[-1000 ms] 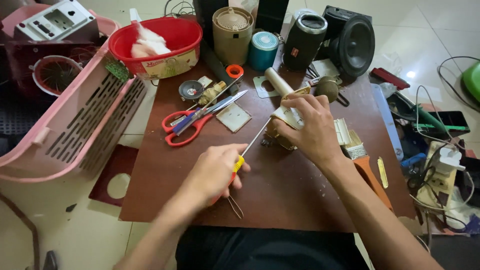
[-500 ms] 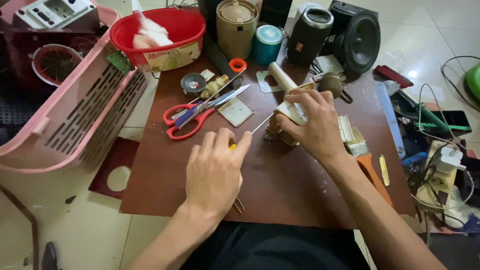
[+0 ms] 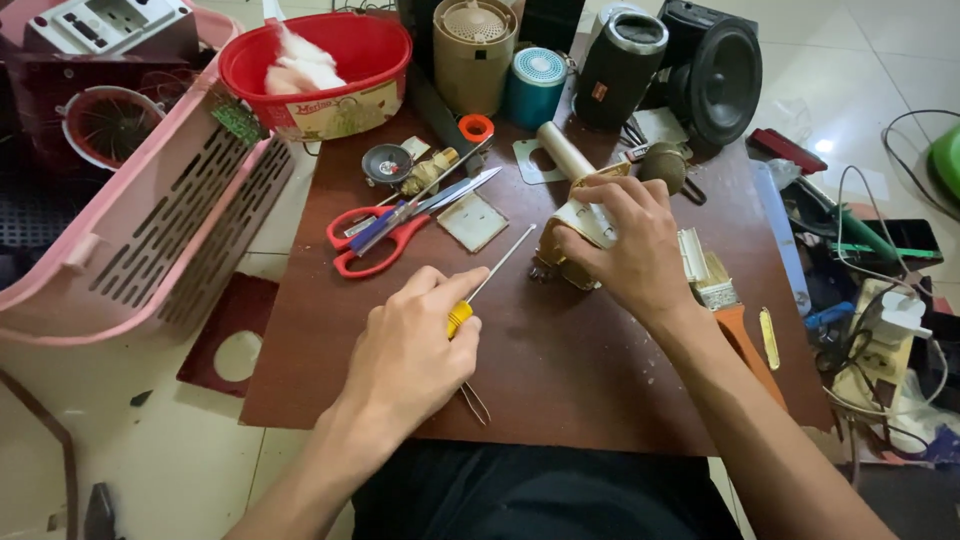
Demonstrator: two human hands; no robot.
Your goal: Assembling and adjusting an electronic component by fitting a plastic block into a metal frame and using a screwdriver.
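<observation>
Left hand point(image 3: 410, 345) pinches yellow-handled screwdriver point(image 3: 487, 282), tip aimed right toward gold device point(image 3: 577, 232). Right hand point(image 3: 625, 250) wrapped over the device, centre of brown table point(image 3: 560, 370). Red scissors point(image 3: 385, 228) farther left; tweezers point(image 3: 474, 402) near edge.

scissors point(image 3: 385, 230) left of microphone point(image 3: 572, 215), on table point(image 3: 560, 370)

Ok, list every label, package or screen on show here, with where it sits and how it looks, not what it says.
Label: cream band with printed lettering on the front of the red basin, top left of the table.
Small tag: orange patch on the side of the black cylindrical speaker, top centre.
Power strip: pale grey, flat, in the pink basket, top left.
No screens visible.
</observation>
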